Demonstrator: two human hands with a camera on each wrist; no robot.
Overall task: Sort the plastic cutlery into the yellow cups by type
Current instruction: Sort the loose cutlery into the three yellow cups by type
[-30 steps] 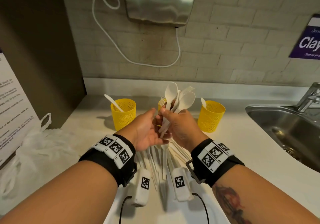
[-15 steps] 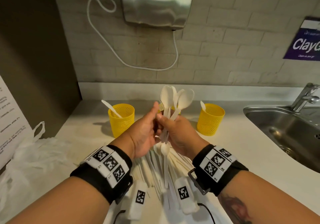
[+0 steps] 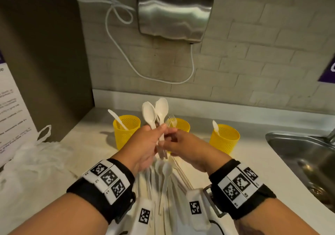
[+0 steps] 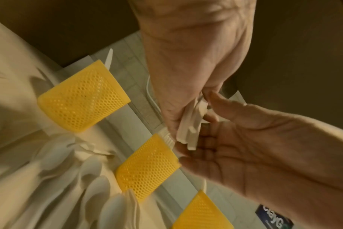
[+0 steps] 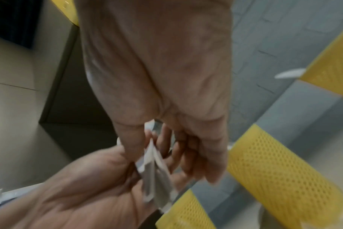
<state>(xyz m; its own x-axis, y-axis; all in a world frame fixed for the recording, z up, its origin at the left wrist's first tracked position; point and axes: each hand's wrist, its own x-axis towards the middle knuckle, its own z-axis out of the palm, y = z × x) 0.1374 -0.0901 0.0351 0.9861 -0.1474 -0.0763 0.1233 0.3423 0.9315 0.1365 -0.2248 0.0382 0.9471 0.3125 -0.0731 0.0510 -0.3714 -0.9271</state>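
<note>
Dim warm light, blurred wrist views

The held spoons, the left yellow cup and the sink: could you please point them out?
held spoons (image 3: 161, 107): head view, on a bowl.
left yellow cup (image 3: 125, 138): head view, on its mesh wall.
sink (image 3: 282, 140): head view, on its steel rim.

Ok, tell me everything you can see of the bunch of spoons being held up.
The bunch of spoons is white, glossy plastic. Two bowls fan out at the top, overlapping; how many handles lie behind is unclear. They stand roughly upright above the counter, in front of the middle yellow cup. The left hand grips the handles; the right hand pinches them too. The handle ends stick out below.
</note>
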